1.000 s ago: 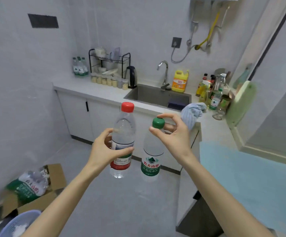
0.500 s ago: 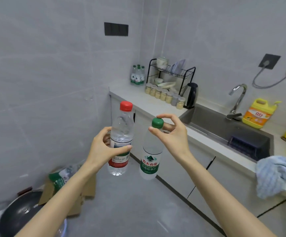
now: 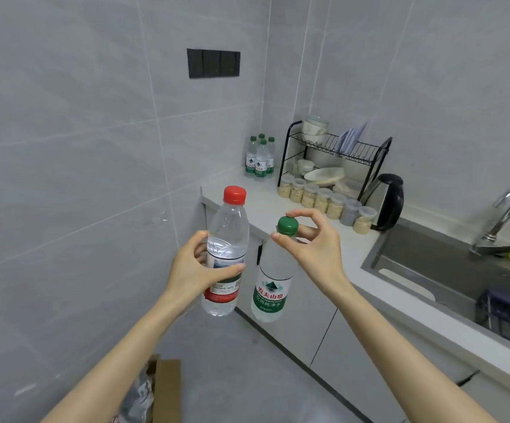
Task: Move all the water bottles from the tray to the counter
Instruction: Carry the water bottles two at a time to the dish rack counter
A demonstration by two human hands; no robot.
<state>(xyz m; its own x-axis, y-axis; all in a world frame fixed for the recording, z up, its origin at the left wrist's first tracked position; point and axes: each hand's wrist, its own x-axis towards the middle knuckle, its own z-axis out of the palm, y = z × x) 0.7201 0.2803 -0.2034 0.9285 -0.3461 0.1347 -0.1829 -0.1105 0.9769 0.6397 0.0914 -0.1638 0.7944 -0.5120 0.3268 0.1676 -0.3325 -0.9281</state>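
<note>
Head view, kitchen corner. We see the left hand (image 3: 198,270) wrapped round the middle of a red-capped bottle (image 3: 227,224), thumb in front and fingers behind, the bottle nearly upright. The right hand (image 3: 314,248) pinches the cap of a green-capped bottle (image 3: 270,291) between thumb and fingertips, and the bottle hangs below the pinch. The two bottles sit just beside each other with a narrow gap between their lower bodies. Both are held in the air over the floor (image 3: 232,377), in front of the left end of the counter (image 3: 265,206) and well apart from the tiled wall on the left. The counter's front edge runs from far left to near right above the white cabinet doors (image 3: 308,325). We note a bare strip of counter between that edge and the row of jars (image 3: 317,199), widest at the left end. Four green-capped bottles (image 3: 259,157) stand in the far corner, just left of the dish rack (image 3: 339,145). Farther right come the kettle (image 3: 388,199), then the sink (image 3: 430,257) and the faucet (image 3: 506,209). A cardboard box (image 3: 165,389) lies on the floor, near left.
</note>
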